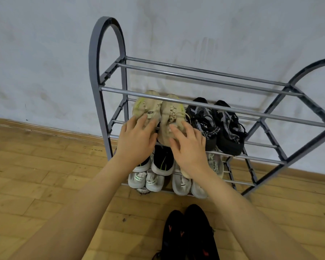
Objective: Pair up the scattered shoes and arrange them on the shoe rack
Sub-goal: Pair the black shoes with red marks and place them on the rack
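- Hands reach in from the bottom of the frame to the middle shelf of the rack (195,76), which stands against the wall (45,53) across the centre and right.
- Left hand (134,140) lies flat on the heel end of the left beige shoe (143,106), fingers (141,121) spread and loose, pressing on it and not clasped around it.
- Right hand (189,147) rests the same way on the right beige shoe (170,113), fingers (176,133) splayed over its heel, not closed.
- Both beige shoes sit side by side, touching, at the left of the middle shelf, toes toward the wall and partly under a top bar.
- Black-and-grey pair (216,124) sits just right of them on the same shelf, also side by side.
- Lower down, at centre frame, a black shoe with white sole (162,162) shows between the wrists.
- White shoes (145,181) fill the lower left of the rack; more pale shoes (182,184) lie to their right, partly hidden by the right forearm.
- Top shelf shows only bare bars.
- Black pair (189,235) stands on the wooden floor (36,184) at the bottom centre, in front of the rack.
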Demonstrator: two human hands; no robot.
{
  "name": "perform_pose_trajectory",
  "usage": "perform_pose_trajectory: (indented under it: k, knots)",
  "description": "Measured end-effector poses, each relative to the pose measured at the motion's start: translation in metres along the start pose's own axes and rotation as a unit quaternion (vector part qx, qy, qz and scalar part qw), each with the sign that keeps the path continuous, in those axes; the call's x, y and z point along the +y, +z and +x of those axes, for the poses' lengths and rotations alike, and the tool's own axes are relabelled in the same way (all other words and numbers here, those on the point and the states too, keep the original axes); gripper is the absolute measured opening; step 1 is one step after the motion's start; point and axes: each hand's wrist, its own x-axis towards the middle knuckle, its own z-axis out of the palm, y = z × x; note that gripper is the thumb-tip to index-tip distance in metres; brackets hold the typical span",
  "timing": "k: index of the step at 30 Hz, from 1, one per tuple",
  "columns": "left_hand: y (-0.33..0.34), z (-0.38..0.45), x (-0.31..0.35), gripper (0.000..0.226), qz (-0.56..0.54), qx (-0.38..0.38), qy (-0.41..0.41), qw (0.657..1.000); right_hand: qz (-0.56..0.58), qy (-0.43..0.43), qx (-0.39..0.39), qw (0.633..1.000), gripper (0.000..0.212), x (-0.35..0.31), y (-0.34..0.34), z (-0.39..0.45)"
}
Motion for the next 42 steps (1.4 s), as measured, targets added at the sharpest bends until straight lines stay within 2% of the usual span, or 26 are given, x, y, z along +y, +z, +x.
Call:
perform_pose_trajectory:
  k: [5,9,14,17,19,22,25,28,32,36,42]
  knots:
    - [-0.004,-0.009,0.047,0.042,-0.056,0.039,0.019,0.997,0.022,-0.011,0.052,0.998,0.034,0.034,-0.030,-0.033]
    - [0.019,-0.035,0.093,0.041,-0.108,0.050,0.036,0.992,0.031,0.002,0.084,0.996,0.033,0.076,-0.031,-0.075]
    - [0.084,-0.086,0.136,0.032,-0.106,0.018,0.080,0.991,0.019,0.038,0.037,0.998,0.036,0.130,0.000,-0.142]
    - [0.130,-0.117,0.154,0.035,-0.116,-0.050,0.086,0.988,0.033,0.097,-0.027,0.994,0.036,0.160,0.025,-0.184]
    - [0.158,-0.139,0.163,0.040,-0.126,-0.114,0.055,0.984,0.048,0.135,-0.082,0.986,0.039,0.178,0.048,-0.213]
    - [0.196,-0.172,0.174,0.039,-0.134,-0.228,-0.016,0.964,0.070,0.168,-0.162,0.970,0.055,0.196,0.080,-0.253]
    - [0.234,-0.199,0.177,0.051,-0.089,-0.313,-0.016,0.946,0.061,0.209,-0.234,0.947,0.043,0.205,0.105,-0.285]
    - [0.261,-0.207,0.175,0.064,-0.031,-0.362,-0.028,0.931,0.072,0.235,-0.264,0.932,0.048,0.207,0.129,-0.300]
    - [0.285,-0.200,0.172,0.071,0.030,-0.352,-0.021,0.935,0.090,0.245,-0.250,0.932,0.054,0.210,0.161,-0.294]
    - [0.300,-0.191,0.167,0.073,0.083,-0.356,-0.011,0.931,0.091,0.231,-0.244,0.938,0.052,0.206,0.180,-0.285]
    - [0.308,-0.189,0.166,0.070,0.040,-0.337,-0.007,0.941,0.155,0.227,-0.198,0.941,0.058,0.204,0.187,-0.295]
